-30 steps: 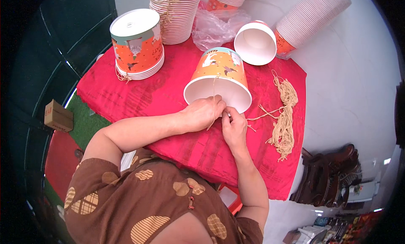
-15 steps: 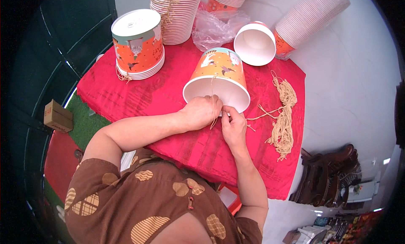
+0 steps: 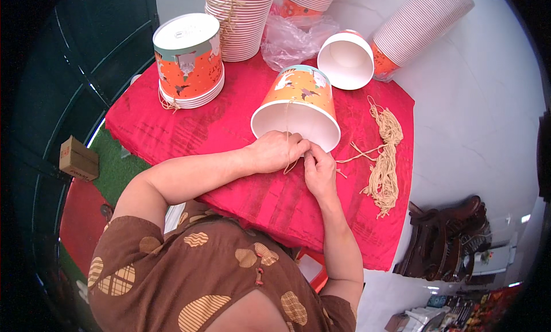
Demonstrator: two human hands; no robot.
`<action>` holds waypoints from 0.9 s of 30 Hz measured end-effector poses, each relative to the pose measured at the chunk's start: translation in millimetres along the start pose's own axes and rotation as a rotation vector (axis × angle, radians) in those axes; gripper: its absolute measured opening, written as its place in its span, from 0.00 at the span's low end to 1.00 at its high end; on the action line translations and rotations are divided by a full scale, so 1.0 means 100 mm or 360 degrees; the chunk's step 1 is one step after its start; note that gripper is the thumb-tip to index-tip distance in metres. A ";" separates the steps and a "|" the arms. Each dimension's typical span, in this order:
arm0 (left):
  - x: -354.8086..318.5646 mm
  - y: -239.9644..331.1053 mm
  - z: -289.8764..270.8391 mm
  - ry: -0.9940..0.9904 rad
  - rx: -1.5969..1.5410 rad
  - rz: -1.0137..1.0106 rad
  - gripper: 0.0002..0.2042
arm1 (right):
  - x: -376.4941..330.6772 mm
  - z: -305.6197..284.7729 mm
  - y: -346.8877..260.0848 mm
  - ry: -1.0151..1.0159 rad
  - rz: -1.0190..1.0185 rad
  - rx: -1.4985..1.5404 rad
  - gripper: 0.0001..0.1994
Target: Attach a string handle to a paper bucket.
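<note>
Right at the middle of the red-covered bench (image 3: 189, 131) lies an orange paper bucket (image 3: 298, 105) on its side, its white open mouth turned toward the person. A thin tan string (image 3: 287, 134) runs down across that mouth to the hands. The left hand (image 3: 278, 151) rests at the bucket's rim, its grip pinched together on the string, and the right hand (image 3: 318, 168) sits just beside it, touching it, fingers also closed on the string. To the right lies a loose bundle of tan strings (image 3: 384, 160). Behind the bucket, a second bucket (image 3: 347, 59) lies tipped with its white inside showing, beside crumpled clear plastic (image 3: 293, 39). Farther left stands an upside-down stack of buckets (image 3: 189, 62); tall nested stacks (image 3: 244, 19) sit along the far edge.
</note>
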State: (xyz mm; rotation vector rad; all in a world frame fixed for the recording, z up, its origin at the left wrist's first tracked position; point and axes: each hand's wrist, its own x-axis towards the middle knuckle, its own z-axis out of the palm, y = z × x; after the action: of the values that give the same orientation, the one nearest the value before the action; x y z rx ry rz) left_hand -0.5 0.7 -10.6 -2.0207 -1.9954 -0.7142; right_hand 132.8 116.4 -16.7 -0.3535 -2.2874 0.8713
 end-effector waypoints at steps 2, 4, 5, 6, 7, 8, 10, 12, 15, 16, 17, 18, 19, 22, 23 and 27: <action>-0.01 -0.01 -0.01 0.0002 0.0002 0.0022 0.09 | 0.00 -0.04 -0.01 -0.0146 0.0044 0.0014 0.10; -0.01 -0.01 -0.02 0.0004 0.0003 0.0047 0.08 | 0.01 -0.05 -0.02 -0.0150 0.0044 0.0023 0.10; 0.00 -0.02 -0.03 0.0025 -0.0012 0.0084 0.08 | 0.01 -0.06 -0.03 -0.0154 0.0046 0.0032 0.09; 0.00 -0.02 -0.04 0.0046 -0.0026 0.0122 0.08 | 0.01 -0.08 -0.05 -0.0151 0.0045 0.0031 0.09; 0.00 -0.03 -0.04 0.0047 -0.0025 0.0122 0.08 | 0.01 -0.09 -0.06 -0.0176 0.0086 0.0026 0.08; -0.01 -0.04 -0.05 0.0058 -0.0082 0.0143 0.08 | 0.01 -0.10 -0.08 -0.0200 0.0128 0.0022 0.08; -0.01 -0.06 -0.05 0.0070 -0.0139 0.0163 0.08 | 0.02 -0.13 -0.12 -0.0213 0.0140 0.0051 0.07; -0.01 -0.08 -0.04 0.0083 -0.0162 0.0195 0.09 | 0.02 -0.14 -0.12 -0.0227 0.0153 0.0079 0.07; 0.00 -0.07 -0.08 0.0041 -0.0205 0.0195 0.08 | 0.01 -0.15 -0.10 -0.0236 0.0177 0.0061 0.06; 0.00 -0.06 -0.10 0.0039 -0.0207 0.0194 0.08 | 0.01 -0.15 -0.10 -0.0239 0.0173 0.0039 0.05; 0.00 -0.05 -0.13 0.0038 -0.0264 0.0186 0.08 | 0.01 -0.15 -0.10 -0.0243 0.0170 0.0018 0.05; 0.01 -0.05 -0.14 0.0036 -0.0321 0.0179 0.08 | 0.01 -0.16 -0.09 -0.0244 0.0173 0.0018 0.05; 0.01 -0.05 -0.15 0.0036 -0.0323 0.0177 0.08 | 0.01 -0.16 -0.09 -0.0256 0.0159 0.0023 0.04; 0.00 -0.07 -0.16 -0.0088 -0.0431 0.0010 0.07 | 0.00 -0.17 -0.05 -0.0295 0.0104 0.0021 0.04; 0.00 -0.08 -0.17 -0.0078 -0.0514 -0.0004 0.07 | 0.00 -0.18 -0.03 -0.0321 0.0060 0.0014 0.03; 0.00 -0.14 -0.15 -0.0074 -0.0691 -0.0073 0.06 | 0.00 -0.21 -0.04 -0.0431 0.0048 0.0021 0.03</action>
State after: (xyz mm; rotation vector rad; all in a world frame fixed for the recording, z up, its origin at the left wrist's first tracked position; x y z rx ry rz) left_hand -17.0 -5.9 -0.4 -2.2387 -2.0562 -1.2103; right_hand 146.9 124.3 -2.3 -0.2785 -2.5274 1.0006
